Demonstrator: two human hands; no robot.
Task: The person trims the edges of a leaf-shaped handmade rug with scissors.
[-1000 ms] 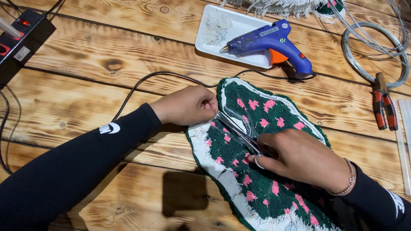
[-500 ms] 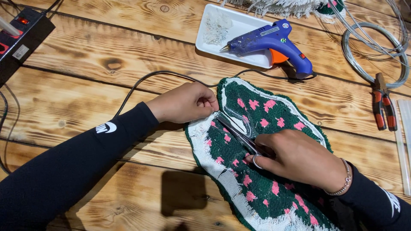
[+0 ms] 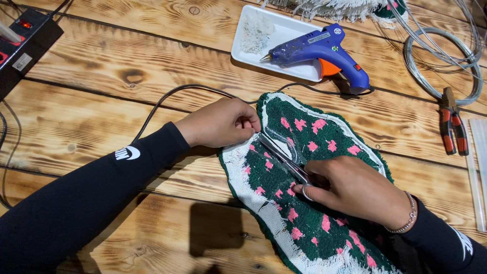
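A green tufted rug piece (image 3: 324, 137) with pink spots and a white backing edge lies back-side up on the wooden table (image 3: 101, 91). My left hand (image 3: 220, 123) pinches the white edge at the piece's upper left. My right hand (image 3: 355, 187) is closed on metal scissors (image 3: 284, 157), whose blades point up-left toward my left fingers along the white border. A ring sits on one right finger and a bracelet on that wrist.
A blue hot glue gun (image 3: 319, 50) rests on a white tray (image 3: 243, 50) at the back, its black cord (image 3: 167, 101) curving past my left hand. A power strip (image 3: 25, 45) is far left. Coiled wire (image 3: 441, 61), red-handled pliers (image 3: 451, 127) and glue sticks (image 3: 477, 167) lie at the right.
My hands and the scissors have barely shifted along the white edge; nothing else has moved.
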